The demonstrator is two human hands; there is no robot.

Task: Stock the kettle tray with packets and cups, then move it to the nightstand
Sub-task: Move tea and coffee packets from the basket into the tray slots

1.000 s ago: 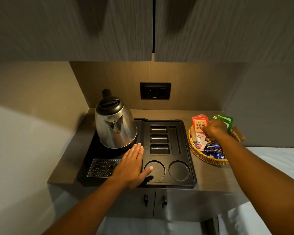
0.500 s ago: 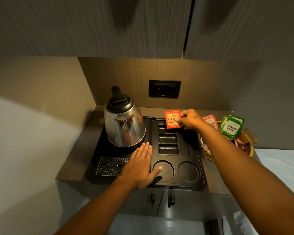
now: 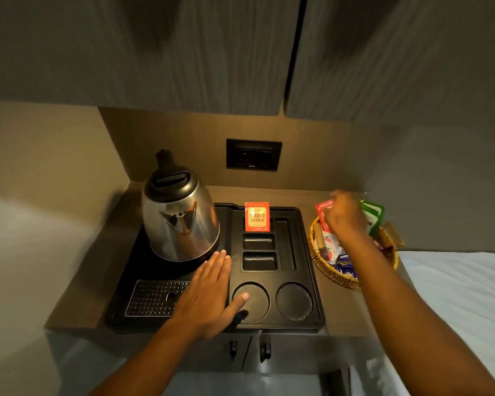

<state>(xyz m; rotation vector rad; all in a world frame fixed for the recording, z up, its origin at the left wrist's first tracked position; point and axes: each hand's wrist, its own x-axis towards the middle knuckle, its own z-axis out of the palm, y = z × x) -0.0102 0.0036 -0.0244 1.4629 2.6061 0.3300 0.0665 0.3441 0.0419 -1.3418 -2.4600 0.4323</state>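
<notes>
R hand point(image 3: 345, 217) fingers blurred over basket point(image 3: 326, 270) packets; can't tell if pinching. L hand point(image 3: 209, 295) flat, fingers together, steadying tray point(image 3: 309, 250).

Risk: hasty grab drags extra packets out.

Red Assam packet point(image 3: 257, 216) upright in rearmost slot, leaning; could topple. Cup wells empty.
</notes>
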